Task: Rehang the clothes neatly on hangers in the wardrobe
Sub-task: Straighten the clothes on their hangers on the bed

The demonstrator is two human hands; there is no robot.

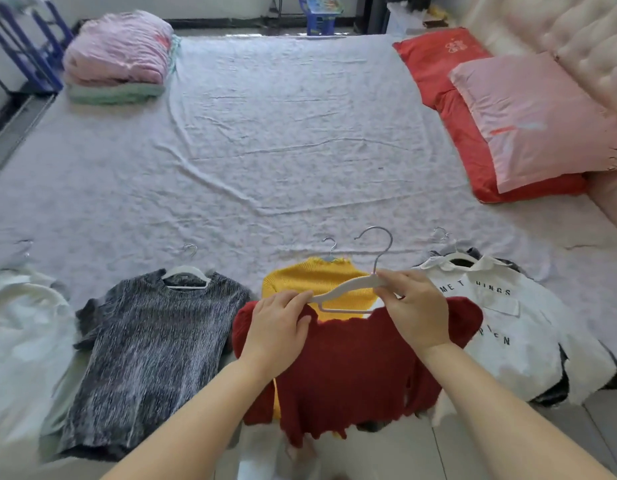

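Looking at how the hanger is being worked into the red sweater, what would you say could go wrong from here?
1. The left hand pinches the red sweater at its collar while the right hand grips the white hanger; forcing the hanger in may stretch the neckline.
2. The red sweater lies over the yellow sweater, so lifting one may drag the other off the bed.
3. The hanger's metal hook could snag the knit.

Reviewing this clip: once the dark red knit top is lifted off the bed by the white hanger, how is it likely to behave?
The red knit top is probably floppy: it already droops over the bed edge, its hem wavy. It likely weighs little, as both hands (left hand, right hand) manage it by a thin white hanger. Its ribbed knit probably stretches and may slide off.
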